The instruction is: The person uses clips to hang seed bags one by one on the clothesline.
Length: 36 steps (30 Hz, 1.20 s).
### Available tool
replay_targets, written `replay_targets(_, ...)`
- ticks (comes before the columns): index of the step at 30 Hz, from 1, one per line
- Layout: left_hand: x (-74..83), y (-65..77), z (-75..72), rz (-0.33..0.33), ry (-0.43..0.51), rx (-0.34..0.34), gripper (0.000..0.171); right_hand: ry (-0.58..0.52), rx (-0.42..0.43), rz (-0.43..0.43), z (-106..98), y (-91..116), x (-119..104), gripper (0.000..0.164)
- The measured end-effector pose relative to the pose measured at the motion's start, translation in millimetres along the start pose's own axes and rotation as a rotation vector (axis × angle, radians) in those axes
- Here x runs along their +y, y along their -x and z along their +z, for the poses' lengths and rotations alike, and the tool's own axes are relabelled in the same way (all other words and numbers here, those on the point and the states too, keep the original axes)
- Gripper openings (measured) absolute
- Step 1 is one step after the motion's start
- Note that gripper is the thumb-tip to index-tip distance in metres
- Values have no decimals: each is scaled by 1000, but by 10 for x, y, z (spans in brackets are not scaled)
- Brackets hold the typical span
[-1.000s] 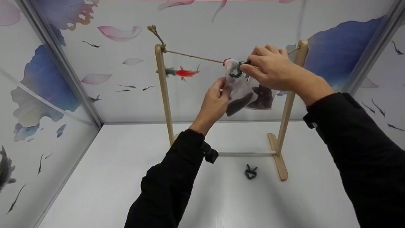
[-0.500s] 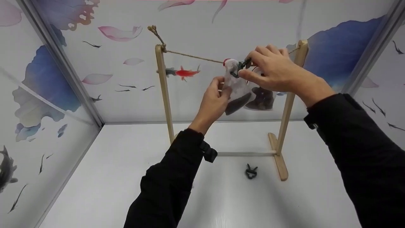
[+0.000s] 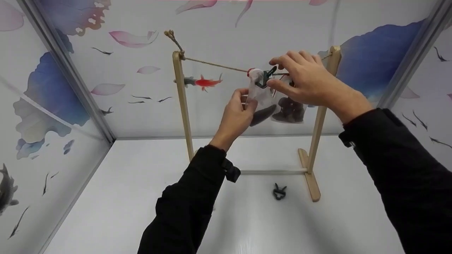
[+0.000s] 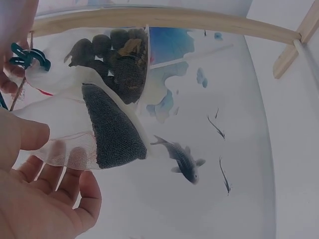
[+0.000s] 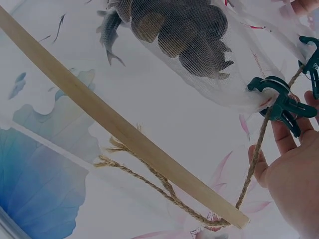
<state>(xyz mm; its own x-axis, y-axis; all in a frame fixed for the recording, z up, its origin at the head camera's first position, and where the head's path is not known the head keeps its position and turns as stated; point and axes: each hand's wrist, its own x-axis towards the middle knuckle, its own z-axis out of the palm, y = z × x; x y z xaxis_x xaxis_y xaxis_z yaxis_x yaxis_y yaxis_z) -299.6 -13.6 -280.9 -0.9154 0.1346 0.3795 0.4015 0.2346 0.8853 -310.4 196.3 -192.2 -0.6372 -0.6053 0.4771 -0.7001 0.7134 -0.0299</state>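
Note:
My left hand (image 3: pixel 237 114) pinches the side of a white mesh bag (image 4: pixel 55 112) with dark, fine-grained contents between thumb and fingers. The bag hangs from a twine rope (image 3: pixel 215 65). A dark green spring clip (image 3: pixel 263 80) grips its top at the rope. My right hand (image 3: pixel 310 77) is beside this clip, index finger lifted off it and thumb near its handle, fingers spread. A second mesh bag (image 4: pixel 107 59) with dark rounded lumps hangs to the right, held by another green clip (image 5: pixel 279 99). My right hand partly hides that bag's top in the head view.
The rope runs between two wooden posts (image 3: pixel 182 106) of a stand with a wooden foot (image 3: pixel 310 180) and a pale crossbar (image 3: pixel 272 171). A loose green clip (image 3: pixel 279 192) lies on the white table (image 3: pixel 141 197). Printed panels (image 3: pixel 134 88) surround it.
My right hand's fingers have loosened and spread from the clip, which now shows fully on the bag and rope. My left hand keeps hold of the bag, nearly in place.

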Motion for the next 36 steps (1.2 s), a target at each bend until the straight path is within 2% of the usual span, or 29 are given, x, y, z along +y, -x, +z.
replay_targets(7,-59,23,-48,-14,10,8,43,37,151,-139,97,114,11,59)
replay_targets(13,-133,88,-101,61,-160,42,46,68,305,-249,231,256,33,60)
replay_targets(18,-210,172,-141,179,-322,75,54,39,414,-273,338,400,-2,59)
replay_targets(25,-323,317,-139,402,-456,101,65,-31,466,-269,547,684,-91,60)
replay_targets(30,-414,460,-122,547,-545,122,66,-87,456,-275,724,922,-158,59)
replay_targets(32,-448,524,-121,583,-570,133,65,-107,440,-267,793,1016,-178,59)
replay_targets(36,-529,655,-128,601,-577,137,64,-134,397,-221,943,1196,-193,61)
